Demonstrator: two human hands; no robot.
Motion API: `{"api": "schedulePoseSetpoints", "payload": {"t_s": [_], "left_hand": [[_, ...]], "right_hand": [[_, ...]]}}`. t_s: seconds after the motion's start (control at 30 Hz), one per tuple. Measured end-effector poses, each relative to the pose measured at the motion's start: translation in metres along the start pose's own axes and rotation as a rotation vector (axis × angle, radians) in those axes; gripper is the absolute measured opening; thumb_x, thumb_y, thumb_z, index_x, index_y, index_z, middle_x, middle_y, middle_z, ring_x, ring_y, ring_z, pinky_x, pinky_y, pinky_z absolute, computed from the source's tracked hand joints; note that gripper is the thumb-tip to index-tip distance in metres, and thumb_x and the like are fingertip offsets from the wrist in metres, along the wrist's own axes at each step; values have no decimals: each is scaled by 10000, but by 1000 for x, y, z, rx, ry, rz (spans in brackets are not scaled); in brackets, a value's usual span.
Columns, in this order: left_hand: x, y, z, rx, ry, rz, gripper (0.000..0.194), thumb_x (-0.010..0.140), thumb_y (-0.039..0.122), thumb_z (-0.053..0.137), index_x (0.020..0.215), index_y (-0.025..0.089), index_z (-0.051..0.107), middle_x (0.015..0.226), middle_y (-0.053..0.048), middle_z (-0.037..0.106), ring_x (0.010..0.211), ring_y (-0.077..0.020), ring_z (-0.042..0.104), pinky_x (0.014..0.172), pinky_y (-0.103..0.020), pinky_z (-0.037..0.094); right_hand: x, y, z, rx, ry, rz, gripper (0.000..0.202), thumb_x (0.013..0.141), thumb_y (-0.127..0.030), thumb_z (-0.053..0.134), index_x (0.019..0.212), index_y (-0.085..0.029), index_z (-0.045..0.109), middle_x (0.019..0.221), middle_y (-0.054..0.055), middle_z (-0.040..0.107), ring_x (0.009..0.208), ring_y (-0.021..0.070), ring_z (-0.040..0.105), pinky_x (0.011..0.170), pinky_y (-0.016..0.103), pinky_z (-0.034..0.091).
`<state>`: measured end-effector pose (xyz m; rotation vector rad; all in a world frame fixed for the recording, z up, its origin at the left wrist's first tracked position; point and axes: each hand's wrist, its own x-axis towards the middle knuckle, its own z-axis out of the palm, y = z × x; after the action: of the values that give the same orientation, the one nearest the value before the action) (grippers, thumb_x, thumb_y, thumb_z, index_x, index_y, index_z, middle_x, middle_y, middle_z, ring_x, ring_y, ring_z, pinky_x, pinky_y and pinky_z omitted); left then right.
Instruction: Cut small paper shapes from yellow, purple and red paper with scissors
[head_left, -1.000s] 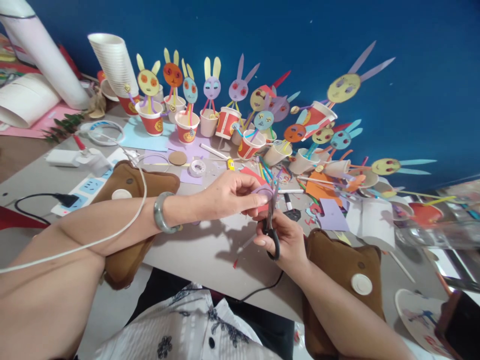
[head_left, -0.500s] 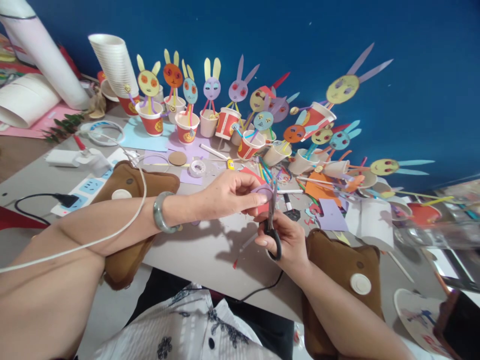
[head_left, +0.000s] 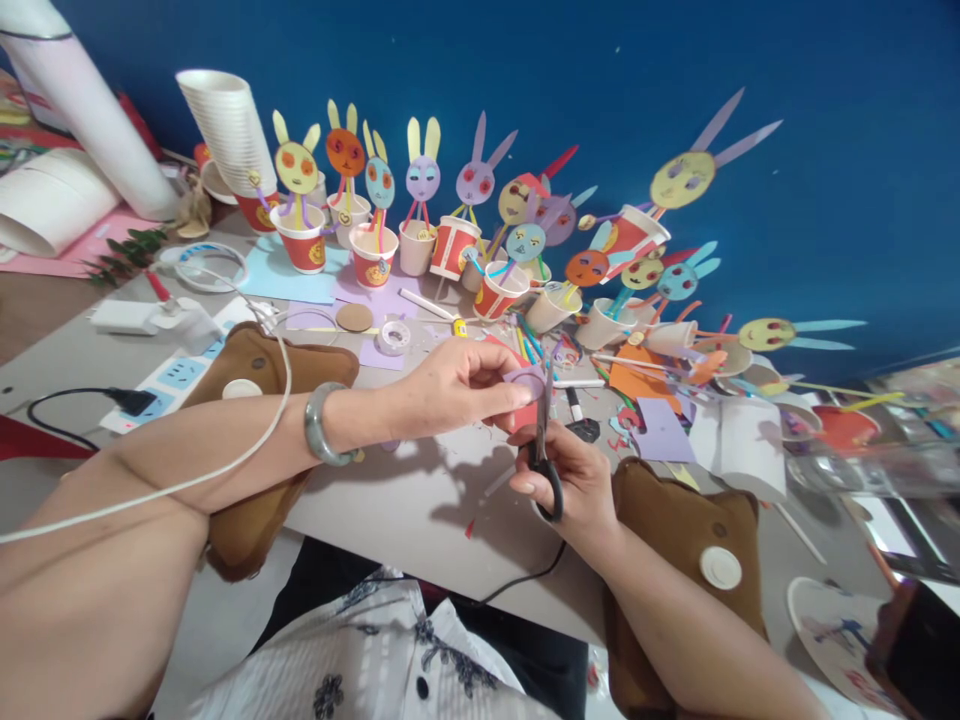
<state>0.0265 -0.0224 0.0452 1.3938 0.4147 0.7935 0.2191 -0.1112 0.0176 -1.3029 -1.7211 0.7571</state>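
Between the thumb and fingers of my left hand point(head_left: 469, 382) is a small piece of purple paper point(head_left: 531, 378), held over the middle of the table. My right hand point(head_left: 574, 475) is closed round the black handles of a pair of scissors point(head_left: 545, 440), whose blades point up and away from me. The blades stand at the right edge of the purple paper; whether they are cutting into it I cannot tell. Just behind both hands lies red paper point(head_left: 527, 412), partly covered by my fingers.
Paper cups with rabbit figures point(head_left: 300, 235) line the back by the blue wall. Brown cushions point(head_left: 686, 560) lie under both forearms. A power strip point(head_left: 169, 385) sits at left, and a white cable point(head_left: 225, 470) crosses my left arm. A tape roll point(head_left: 393, 337) and purple sheet point(head_left: 664, 430) lie nearby.
The scissor blades look closer together than before, and the purple paper is tilted slightly differently. Both hands stay in nearly the same place.
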Motion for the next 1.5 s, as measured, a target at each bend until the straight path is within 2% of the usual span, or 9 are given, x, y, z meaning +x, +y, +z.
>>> {"api": "schedulePoseSetpoints", "payload": {"t_s": [0.47,0.67,0.9,1.5], "left_hand": [[1,2,1,-7,48,5,159,834,184,659,702,133,588,604,9,644,560,-55,614,542,-149,492],[1,-3,1,-24,12,-13,126,843,233,691,794,127,645,631,0,662,578,-62,623,548,-151,498],[1,-5,2,-55,-23,-27,155,821,210,686,714,129,610,609,4,641,565,-57,605,552,-156,495],[1,-6,2,-59,-23,6,138,838,202,668,735,127,617,621,-1,643,569,-61,607,548,-160,498]], "right_hand": [[-3,3,-1,-23,1,2,556,714,-755,728,814,-211,670,565,-27,583,479,117,485,499,265,388],[-2,2,1,-21,-4,3,550,715,-748,734,813,-211,667,575,-23,585,489,123,502,508,271,400],[-1,2,2,-2,-29,1,557,713,-742,744,869,-211,680,576,-16,614,488,128,511,507,277,404],[-1,1,1,37,-15,-15,513,733,-704,755,841,-211,664,581,-31,579,472,113,501,490,262,384]]}}
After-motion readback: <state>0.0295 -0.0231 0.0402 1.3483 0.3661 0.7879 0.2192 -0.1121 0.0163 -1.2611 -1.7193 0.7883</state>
